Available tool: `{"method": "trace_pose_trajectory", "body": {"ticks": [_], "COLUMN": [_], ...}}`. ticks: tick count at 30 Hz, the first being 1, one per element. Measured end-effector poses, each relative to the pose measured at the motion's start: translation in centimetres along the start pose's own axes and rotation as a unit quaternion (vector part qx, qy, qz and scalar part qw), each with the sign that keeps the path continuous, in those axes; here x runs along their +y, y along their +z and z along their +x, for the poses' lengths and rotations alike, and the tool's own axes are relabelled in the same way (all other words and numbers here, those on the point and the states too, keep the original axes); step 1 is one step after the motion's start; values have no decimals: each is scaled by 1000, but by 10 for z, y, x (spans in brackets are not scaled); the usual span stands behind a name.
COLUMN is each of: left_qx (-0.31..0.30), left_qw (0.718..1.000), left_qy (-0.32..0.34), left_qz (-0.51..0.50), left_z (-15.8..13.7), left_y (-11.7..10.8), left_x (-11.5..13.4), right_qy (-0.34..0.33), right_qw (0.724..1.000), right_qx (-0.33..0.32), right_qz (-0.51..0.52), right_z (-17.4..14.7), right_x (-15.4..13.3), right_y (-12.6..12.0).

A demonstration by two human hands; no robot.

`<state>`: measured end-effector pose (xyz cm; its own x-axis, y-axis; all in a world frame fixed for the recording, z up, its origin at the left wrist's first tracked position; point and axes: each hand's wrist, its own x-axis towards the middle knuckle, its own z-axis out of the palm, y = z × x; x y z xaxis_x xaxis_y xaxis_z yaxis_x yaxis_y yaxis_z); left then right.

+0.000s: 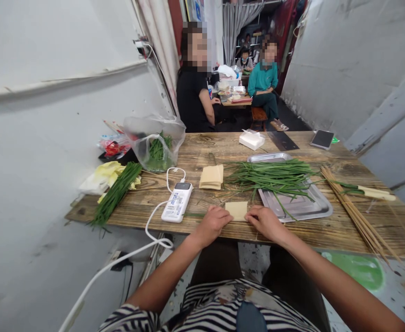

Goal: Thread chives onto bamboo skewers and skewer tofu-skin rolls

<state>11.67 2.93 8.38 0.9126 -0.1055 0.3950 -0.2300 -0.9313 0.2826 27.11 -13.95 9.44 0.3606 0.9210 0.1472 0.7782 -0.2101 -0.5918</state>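
Note:
A thin, square, pale-yellow sheet, like tofu skin (236, 210), lies at the table's near edge. Its left edge is pinched by my left hand (213, 224), fingers closed. At the opposite edge, my right hand (264, 223) grips it with thumb and fingertips. Green chive blades (193, 214) stick out to the left of my left hand; whether they run under the sheet is hidden. Behind the sheet is a small stack of similar sheets (211, 177). A heap of long chives (275, 177) lies across a metal tray (315, 203) just beyond my right hand.
A white power bank (176, 203) with cables sits left. Farther left are a chive bundle (117, 193) and a plastic bag (175, 133). Bamboo skewers (356, 207) and a pale-handled knife (377, 192) lie right. Tissues (252, 139) and a phone (322, 139) are behind. People sit beyond the table.

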Motion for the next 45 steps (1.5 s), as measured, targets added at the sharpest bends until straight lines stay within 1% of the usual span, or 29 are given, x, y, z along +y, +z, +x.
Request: {"method": "trace_pose_trajectory", "body": {"ticks": [2,4,6,8,10,14,19,23,27,32,34,39,42,45], "left_qx": [-5,-11,-19,-24,-20,-9,-20,-16,-19,-22,-22,4,2,0], "left_qw": [1000,1000,1000,1000,1000,999,999,998,995,993,992,994,996,997], "left_qy": [0,-6,-13,-17,-20,-25,-34,-40,-34,-28,-24,-32,-41,-56], "left_qz": [-1,-3,-5,-9,-14,-22,-2,52,87,116,118,104,81,44], "left_z": [1,1,0,0,0,1,0,-1,0,1,1,0,0,3], "left_y": [-1,-1,0,1,1,2,-3,-2,1,0,0,4,6,5], "left_x": [0,0,0,0,0,-1,1,2,5,10,10,10,9,8], "right_qy": [-29,-74,-123,-155,-162,-162,-165,-157,-153,-149,-142,-128,-134,-136], "right_qw": [998,990,978,966,957,951,955,963,966,968,972,983,984,985], "right_qx": [46,99,121,106,88,47,25,18,15,8,15,34,45,68], "right_qz": [-21,-62,-120,-179,-226,-259,-244,-217,-206,-202,-185,-130,-111,-78], "right_z": [-5,-12,-17,-21,-21,-17,-14,-16,-18,-18,-18,-18,-17,-14], "right_x": [-1,-4,-8,-11,-12,-9,-6,-6,-7,-6,-4,-2,0,4], "right_y": [2,4,6,7,9,11,12,14,14,15,16,18,19,20]}}
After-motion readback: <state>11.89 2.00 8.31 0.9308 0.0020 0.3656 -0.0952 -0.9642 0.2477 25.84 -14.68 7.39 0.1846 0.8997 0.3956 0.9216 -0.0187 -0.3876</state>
